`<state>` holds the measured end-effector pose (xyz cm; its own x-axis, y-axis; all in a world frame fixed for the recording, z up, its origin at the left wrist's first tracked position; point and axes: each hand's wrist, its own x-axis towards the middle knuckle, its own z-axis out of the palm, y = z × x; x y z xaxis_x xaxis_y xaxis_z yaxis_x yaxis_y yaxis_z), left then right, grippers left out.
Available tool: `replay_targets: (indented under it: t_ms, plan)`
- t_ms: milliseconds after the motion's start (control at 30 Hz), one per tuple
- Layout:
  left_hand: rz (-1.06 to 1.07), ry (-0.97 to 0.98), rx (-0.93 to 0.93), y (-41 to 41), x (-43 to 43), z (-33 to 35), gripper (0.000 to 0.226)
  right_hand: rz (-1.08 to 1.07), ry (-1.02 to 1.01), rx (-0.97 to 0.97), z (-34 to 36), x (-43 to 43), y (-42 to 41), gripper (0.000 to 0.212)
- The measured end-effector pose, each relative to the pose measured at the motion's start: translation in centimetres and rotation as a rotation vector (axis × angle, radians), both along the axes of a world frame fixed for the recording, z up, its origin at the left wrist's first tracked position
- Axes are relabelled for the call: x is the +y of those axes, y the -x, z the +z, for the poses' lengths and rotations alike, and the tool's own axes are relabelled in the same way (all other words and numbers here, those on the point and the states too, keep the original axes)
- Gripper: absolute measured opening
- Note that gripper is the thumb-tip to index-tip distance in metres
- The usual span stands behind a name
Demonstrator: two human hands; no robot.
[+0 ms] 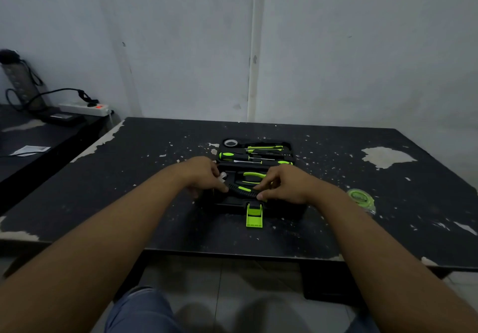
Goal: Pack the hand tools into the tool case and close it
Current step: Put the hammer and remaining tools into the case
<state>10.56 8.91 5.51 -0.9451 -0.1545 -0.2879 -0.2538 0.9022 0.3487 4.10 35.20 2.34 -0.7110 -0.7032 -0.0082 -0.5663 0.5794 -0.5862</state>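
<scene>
1. Grey walls back a black, chipped counter (155,203); an open case (292,211) lies at its middle, green latch (254,216) hanging toward the person.
2. Both hands work in the near half of the case. The left hand (204,175) pinches the head end of a hammer (241,190), and the right hand (283,185) has its grip closed on the handle end.
3. The hammer's long axis runs left to right, tilted slightly, head to the left.
4. Step in hand, I judge: seating the hammer in its slot. Next it needs pressing flat.
5. Pliers (254,176) sit just behind it; screwdrivers (234,155) fill the far half.
6. A green tape measure (359,197) waits on the counter to the right, unpacked.
</scene>
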Motion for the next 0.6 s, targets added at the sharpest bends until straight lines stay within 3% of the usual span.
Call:
replay_targets:
  t_ms: [100,267,600]
  plan:
    - [-0.01,-0.025,0.042,-0.1,-0.1,-0.1,0.091,-0.038,0.009,-0.024,0.2,-0.6,0.4,0.015]
    - [0.005,0.024,0.108,-0.1,0.1,-1.3,0.076,-0.084,0.012,-0.134,0.2,-1.3,0.5,0.01]
    - [0.075,-0.07,0.136,0.0,0.0,-1.9,0.077,-0.176,0.019,-0.043,-0.7,-1.9,-0.9,0.013]
